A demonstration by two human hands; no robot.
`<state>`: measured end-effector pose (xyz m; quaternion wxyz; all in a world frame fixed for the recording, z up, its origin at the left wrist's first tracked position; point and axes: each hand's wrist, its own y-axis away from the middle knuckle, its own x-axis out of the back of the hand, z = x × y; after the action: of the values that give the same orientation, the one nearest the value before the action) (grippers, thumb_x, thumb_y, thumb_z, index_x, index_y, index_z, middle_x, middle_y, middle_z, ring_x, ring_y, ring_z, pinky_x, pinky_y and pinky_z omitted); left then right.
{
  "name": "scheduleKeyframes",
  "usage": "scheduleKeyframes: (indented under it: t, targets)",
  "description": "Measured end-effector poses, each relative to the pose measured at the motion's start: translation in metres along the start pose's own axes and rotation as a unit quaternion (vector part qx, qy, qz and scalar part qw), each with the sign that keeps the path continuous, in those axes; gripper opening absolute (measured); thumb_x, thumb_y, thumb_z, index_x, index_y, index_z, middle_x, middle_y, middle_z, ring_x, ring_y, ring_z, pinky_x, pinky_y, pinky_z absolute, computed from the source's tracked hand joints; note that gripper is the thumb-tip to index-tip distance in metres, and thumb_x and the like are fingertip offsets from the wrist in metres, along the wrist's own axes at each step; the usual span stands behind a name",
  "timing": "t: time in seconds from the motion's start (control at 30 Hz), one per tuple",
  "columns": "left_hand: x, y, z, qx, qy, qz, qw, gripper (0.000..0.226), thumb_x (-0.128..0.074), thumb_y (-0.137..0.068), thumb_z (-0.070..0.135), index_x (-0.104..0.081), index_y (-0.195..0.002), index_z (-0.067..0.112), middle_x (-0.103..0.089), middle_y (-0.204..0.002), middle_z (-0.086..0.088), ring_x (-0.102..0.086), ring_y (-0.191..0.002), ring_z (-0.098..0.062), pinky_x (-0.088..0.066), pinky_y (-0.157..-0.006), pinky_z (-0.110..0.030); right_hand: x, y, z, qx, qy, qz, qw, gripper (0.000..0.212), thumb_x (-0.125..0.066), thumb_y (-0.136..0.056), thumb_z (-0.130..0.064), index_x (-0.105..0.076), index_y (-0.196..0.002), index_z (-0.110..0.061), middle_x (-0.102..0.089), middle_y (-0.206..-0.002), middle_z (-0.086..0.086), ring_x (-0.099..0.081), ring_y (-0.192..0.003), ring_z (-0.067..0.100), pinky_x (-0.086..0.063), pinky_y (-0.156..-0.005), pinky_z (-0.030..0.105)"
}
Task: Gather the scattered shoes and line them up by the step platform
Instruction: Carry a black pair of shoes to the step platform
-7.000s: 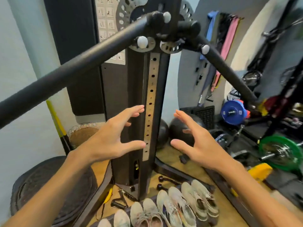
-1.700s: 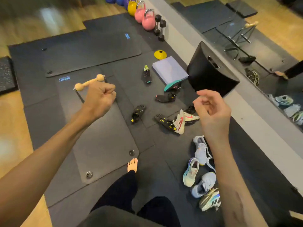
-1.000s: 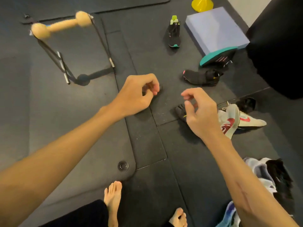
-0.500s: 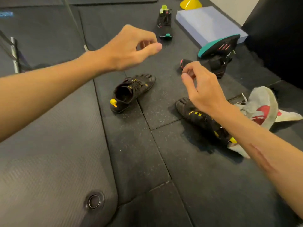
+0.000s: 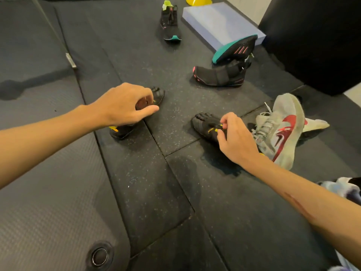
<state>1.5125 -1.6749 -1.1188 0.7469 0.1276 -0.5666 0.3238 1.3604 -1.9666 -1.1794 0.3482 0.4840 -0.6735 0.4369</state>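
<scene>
The room is dimly and evenly lit, with a warm cast on both forearms. Soft, blurred shadows fall on the dark floor mats beneath the right hand and under the left hand. A faint sheen shows on the ribbed mat at the left. The wide lens bends the mat seams and stretches the arms toward the edges. Fine detail is slightly soft, and the corners look smeared.
</scene>
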Motion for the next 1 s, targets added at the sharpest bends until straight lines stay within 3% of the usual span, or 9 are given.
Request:
scheduleKeyframes:
  t: [0.13,0.23,0.33,0.47,0.57,0.73,0.83,0.93,1.0]
  targets:
    - [-0.012,0.001,-0.014,0.079,-0.04,-0.01,0.996,0.032,-0.052,-0.09,0.049,-0.058,-0.083,0.019,-0.063,-0.081,0.0,-0.057,-0.075,-0.023,-0.052,-0.067,-0.042,-0.001,0.005,0.029,-0.074,0.144,-0.055,0.985,0.028,-0.057,-0.092,-0.032,-0.048,-0.104,-0.007,-0.057,-0.103,0.012,-0.055,-0.095,0.03,-0.042,-0.071,0.037]
    - [-0.026,0.005,-0.02,0.122,-0.063,-0.004,0.99,0.031,-0.054,-0.088,0.05,-0.055,-0.08,0.02,-0.061,-0.078,0.0,-0.057,-0.076,-0.026,-0.047,-0.063,-0.037,-0.006,0.01,0.04,-0.106,0.214,-0.098,0.966,0.046,-0.046,-0.095,-0.052,-0.051,-0.099,-0.007,-0.063,-0.099,0.014,-0.061,-0.091,0.034,-0.036,-0.062,0.034]
    - [-0.041,0.009,-0.027,0.15,-0.128,-0.08,0.977,0.036,-0.056,-0.086,0.053,-0.053,-0.089,0.018,-0.061,-0.089,-0.004,-0.058,-0.081,-0.028,-0.042,-0.063,-0.034,-0.009,0.016,0.043,-0.098,0.238,-0.108,0.96,0.055,-0.047,-0.091,-0.062,-0.047,-0.102,-0.008,-0.065,-0.088,0.011,-0.065,-0.082,0.034,-0.031,-0.053,0.033]
    - [-0.046,0.012,-0.035,0.235,-0.176,-0.251,0.922,0.047,-0.067,-0.082,0.044,-0.055,-0.115,0.012,-0.059,-0.115,-0.012,-0.058,-0.103,-0.032,-0.049,-0.076,-0.039,-0.004,0.022,0.047,-0.129,0.25,-0.194,0.94,0.064,-0.067,-0.085,-0.045,-0.034,-0.126,-0.008,-0.065,-0.095,0.015,-0.066,-0.086,0.036,-0.039,-0.056,0.034]
    - [-0.053,0.016,-0.035,0.255,-0.166,-0.296,0.905,0.05,-0.068,-0.085,0.033,-0.053,-0.129,0.013,-0.054,-0.123,-0.014,-0.057,-0.109,-0.033,-0.048,-0.081,-0.04,-0.001,0.03,0.047,-0.148,0.273,-0.212,0.927,0.071,-0.072,-0.082,-0.028,-0.028,-0.134,-0.005,-0.064,-0.097,0.015,-0.065,-0.088,0.037,-0.037,-0.058,0.035]
    - [-0.059,0.011,-0.033,0.242,-0.124,-0.213,0.938,0.032,-0.058,-0.091,0.016,-0.058,-0.122,0.01,-0.058,-0.117,-0.02,-0.058,-0.103,-0.039,-0.045,-0.075,-0.038,-0.002,0.037,0.049,-0.148,0.29,-0.186,0.927,0.041,-0.071,-0.082,-0.026,-0.044,-0.106,-0.006,-0.065,-0.091,0.011,-0.067,-0.083,0.032,-0.032,-0.053,0.031]
    - [-0.051,0.0,-0.031,0.249,0.004,-0.086,0.965,0.018,-0.056,-0.088,0.008,-0.063,-0.104,0.007,-0.064,-0.096,-0.02,-0.059,-0.089,-0.039,-0.046,-0.072,-0.036,-0.005,0.038,0.054,-0.124,0.307,-0.225,0.916,0.027,-0.063,-0.09,-0.033,-0.056,-0.102,-0.01,-0.066,-0.101,0.01,-0.066,-0.093,0.03,-0.039,-0.059,0.033]
    - [-0.046,-0.001,-0.022,0.286,0.256,0.016,0.923,0.01,-0.054,-0.089,0.003,-0.062,-0.095,0.002,-0.057,-0.077,-0.014,-0.057,-0.069,-0.026,-0.053,-0.07,-0.041,-0.006,0.038,0.063,-0.105,0.306,-0.241,0.915,0.026,-0.06,-0.092,-0.034,-0.059,-0.108,-0.013,-0.065,-0.103,0.009,-0.066,-0.096,0.029,-0.041,-0.062,0.033]
    - [-0.049,0.002,-0.012,0.275,0.339,0.034,0.899,0.008,-0.052,-0.09,-0.001,-0.059,-0.09,-0.004,-0.053,-0.076,-0.014,-0.052,-0.07,-0.023,-0.05,-0.069,-0.043,-0.005,0.036,0.066,-0.119,0.287,-0.248,0.917,0.027,-0.059,-0.093,-0.034,-0.059,-0.111,-0.014,-0.063,-0.104,0.01,-0.066,-0.097,0.03,-0.041,-0.063,0.032]
